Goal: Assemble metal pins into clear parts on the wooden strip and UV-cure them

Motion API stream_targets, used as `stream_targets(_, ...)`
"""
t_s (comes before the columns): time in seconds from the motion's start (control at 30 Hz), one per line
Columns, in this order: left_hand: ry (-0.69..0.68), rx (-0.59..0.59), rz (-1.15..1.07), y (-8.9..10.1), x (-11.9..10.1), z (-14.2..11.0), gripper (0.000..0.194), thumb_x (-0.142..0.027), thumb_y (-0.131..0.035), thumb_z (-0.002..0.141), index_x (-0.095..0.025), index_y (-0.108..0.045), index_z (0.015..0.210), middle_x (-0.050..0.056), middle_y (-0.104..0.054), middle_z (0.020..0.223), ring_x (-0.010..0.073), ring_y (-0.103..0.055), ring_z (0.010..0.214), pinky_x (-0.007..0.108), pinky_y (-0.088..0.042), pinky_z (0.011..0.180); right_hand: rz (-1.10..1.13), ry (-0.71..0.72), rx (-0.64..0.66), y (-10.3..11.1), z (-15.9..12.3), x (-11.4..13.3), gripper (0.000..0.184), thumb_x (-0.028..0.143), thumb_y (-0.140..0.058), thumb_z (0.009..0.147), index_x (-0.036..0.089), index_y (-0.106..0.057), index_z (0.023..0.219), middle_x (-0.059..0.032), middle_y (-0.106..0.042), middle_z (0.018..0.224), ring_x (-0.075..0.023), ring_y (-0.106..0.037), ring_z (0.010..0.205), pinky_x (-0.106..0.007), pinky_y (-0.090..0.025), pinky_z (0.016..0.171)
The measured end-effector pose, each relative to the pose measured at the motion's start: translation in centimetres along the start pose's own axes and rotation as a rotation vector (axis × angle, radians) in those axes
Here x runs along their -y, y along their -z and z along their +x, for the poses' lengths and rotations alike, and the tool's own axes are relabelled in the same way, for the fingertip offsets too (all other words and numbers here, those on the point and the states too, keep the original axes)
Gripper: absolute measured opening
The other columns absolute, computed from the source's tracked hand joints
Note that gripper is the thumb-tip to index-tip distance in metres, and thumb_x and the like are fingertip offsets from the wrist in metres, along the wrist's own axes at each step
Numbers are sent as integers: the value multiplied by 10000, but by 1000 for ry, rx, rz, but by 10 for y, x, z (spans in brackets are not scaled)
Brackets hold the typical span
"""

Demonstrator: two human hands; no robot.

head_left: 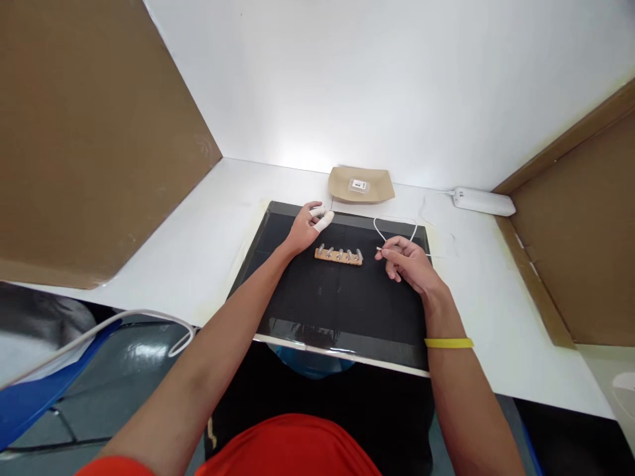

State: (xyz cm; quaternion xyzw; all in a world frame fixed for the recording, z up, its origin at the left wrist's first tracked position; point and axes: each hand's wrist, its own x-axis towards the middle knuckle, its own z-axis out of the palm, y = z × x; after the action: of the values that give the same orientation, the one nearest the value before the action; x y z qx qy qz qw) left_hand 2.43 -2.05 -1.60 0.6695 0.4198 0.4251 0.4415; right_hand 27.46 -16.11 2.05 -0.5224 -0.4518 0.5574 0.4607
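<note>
Wooden strip [342, 259] with five short metal posts [340, 254] lies on the black mat [342, 301], between the fingers of the two hands and nearer the wearer than the left fingertips. The right hand [407, 263] has its thumb and forefinger pinching the tip of a thin white cable [415, 231], which loops just beyond those fingers; its other fingers curl loosely below. The left hand [303, 229] is just beyond the strip's left end, fingers bent, with white covers [324, 221] on the thumb and a finger; whether those two press together, I cannot tell. Past the left fingertips, a brown paper tray [338, 190] holds a small labelled case [359, 186]. Well to the right of the right fingers, a white power strip [484, 202] rests on the white surface [476, 291].
</note>
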Motion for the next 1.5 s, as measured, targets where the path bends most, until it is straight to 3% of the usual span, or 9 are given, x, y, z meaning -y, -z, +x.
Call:
stream_targets(0.17,-11,-2,34,1,1,-1,624,-709,-684,854,-168,-648,1163,87,-651,1030,123,-587,730,274,-498,625,-101,-119,179,-2,-5,4,436,469,-892,731,177,-670,965,-77,-806,808,-87,-525,346,-207,-272,307)
stream_targets(0.47,-70,22,40,1,-3,-4,571,-724,-685,835,-169,-723,959,149,-576,1349,98,-536,696,314,-507,637,-206,-187,254,12,-12,3,408,525,-814,823,153,-727,967,-122,-810,891,-111,-609,415,-219,-363,321)
stream_targets(0.6,-88,35,33,0,-4,-6,551,-702,-690,846,-172,-729,992,154,-551,1415,87,-523,676,321,-509,637,-196,-112,147,8,-10,-2,433,555,-788,846,166,-745,1033,-130,-810,945,-120,-645,481,-227,-430,382)
stream_targets(0.73,-97,29,27,-1,-1,-5,545,-678,-676,868,-168,-728,1052,176,-528,1463,80,-530,665,318,-516,623,-238,-189,255,5,-6,-7,482,597,-806,809,162,-761,1012,-131,-798,875,-134,-625,473,-243,-418,378)
stream_targets(0.87,-117,29,39,-1,2,-5,538,-657,-694,866,-156,-738,1057,190,-534,1469,77,-558,666,312,-529,629,-208,-118,29,7,-6,-9,527,651,-816,769,186,-741,1005,-72,-746,785,-103,-543,452,-227,-376,359)
stream_targets(1.0,-114,7,81,-1,5,-5,478,-589,-718,880,-137,-757,1030,207,-549,1462,104,-622,733,301,-544,653,-264,-248,227,8,-7,-9,573,683,-823,739,181,-723,997,-53,-710,723,-113,-539,438,-224,-358,340)
stream_targets(1.13,-111,-35,122,-3,7,-5,381,-507,-765,868,-143,-773,982,192,-574,1448,122,-653,786,303,-567,719,-284,-113,44,6,-8,-6,623,730,-801,726,189,-713,1023,-55,-709,757,-129,-569,518,-232,-434,388)
stream_targets(1.27,-111,-65,144,-5,8,-4,343,-471,-813,832,-145,-778,933,187,-583,1441,118,-655,774,316,-578,760,-318,-187,231,3,-10,-3,605,718,-808,725,178,-721,985,-61,-703,732,-145,-578,507,-247,-428,378)
stream_targets(1.5,-91,-112,143,-6,8,-2,425,-556,-796,830,-152,-751,957,155,-686,1211,134,-657,793,320,-585,816,-246,-55,64,4,-5,-5,562,660,-846,721,165,-736,962,-68,-725,751,-130,-590,528,-231,-432,409)
